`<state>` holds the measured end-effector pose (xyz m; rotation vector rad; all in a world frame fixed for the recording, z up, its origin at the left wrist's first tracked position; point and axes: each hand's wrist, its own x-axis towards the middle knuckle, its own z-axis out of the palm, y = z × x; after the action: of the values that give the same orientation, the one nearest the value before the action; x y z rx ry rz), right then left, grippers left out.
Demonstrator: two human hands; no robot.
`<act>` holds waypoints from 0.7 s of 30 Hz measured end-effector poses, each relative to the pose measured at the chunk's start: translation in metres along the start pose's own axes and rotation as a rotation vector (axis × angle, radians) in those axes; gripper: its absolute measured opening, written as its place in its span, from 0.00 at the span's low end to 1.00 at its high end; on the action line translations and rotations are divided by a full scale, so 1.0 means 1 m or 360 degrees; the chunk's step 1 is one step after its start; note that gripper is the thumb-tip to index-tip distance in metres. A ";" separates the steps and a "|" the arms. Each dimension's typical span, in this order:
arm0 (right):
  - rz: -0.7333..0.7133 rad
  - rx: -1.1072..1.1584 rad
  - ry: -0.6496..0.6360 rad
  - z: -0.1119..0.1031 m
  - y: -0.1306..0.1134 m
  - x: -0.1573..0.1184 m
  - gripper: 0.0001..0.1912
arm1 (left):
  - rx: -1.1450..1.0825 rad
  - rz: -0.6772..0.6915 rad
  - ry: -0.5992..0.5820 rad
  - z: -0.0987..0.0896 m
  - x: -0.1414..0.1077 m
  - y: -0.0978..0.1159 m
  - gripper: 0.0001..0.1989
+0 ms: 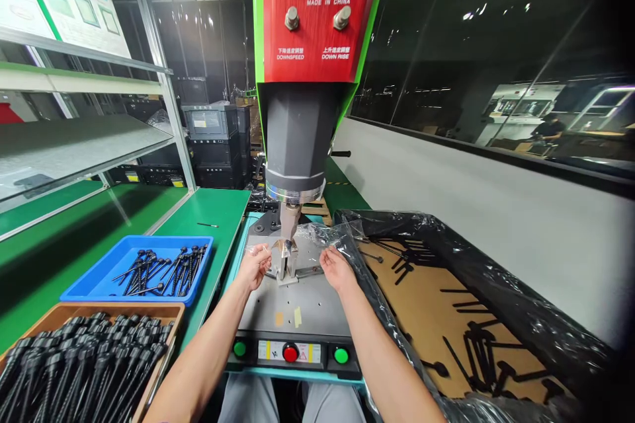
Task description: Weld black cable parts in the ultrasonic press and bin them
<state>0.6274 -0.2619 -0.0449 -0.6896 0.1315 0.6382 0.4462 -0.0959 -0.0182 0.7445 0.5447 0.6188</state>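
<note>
Both hands are raised over the grey base plate (310,301) of a press, one on each side of its metal fixture (286,264). My left hand (255,266) is just left of the fixture, fingers curled together; anything between them is too small to make out. On the right, my right hand (337,267) has its fingers bent together beside clear plastic film (322,234); what it holds, if anything, is hidden. The press's metal horn (290,219) points down right above the fixture.
A blue tray (82,285) and a brown bin (176,310) with black ties stand left. The red press head (317,33) hangs ahead. At right is a plastic-lined box (426,317) with black parts. Green and red buttons (290,353) line the front.
</note>
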 end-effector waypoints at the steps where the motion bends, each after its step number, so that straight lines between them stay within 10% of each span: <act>1: -0.0007 0.0003 0.0003 -0.001 0.000 0.000 0.13 | 0.0009 0.0007 -0.0008 0.000 0.000 -0.001 0.15; 21: 0.0154 0.0029 0.0197 -0.015 0.013 0.006 0.06 | 0.0094 -0.0020 0.0064 -0.013 0.003 -0.017 0.18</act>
<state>0.6261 -0.2604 -0.0657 -0.7080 0.2863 0.6864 0.4454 -0.0976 -0.0392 0.7848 0.6064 0.6093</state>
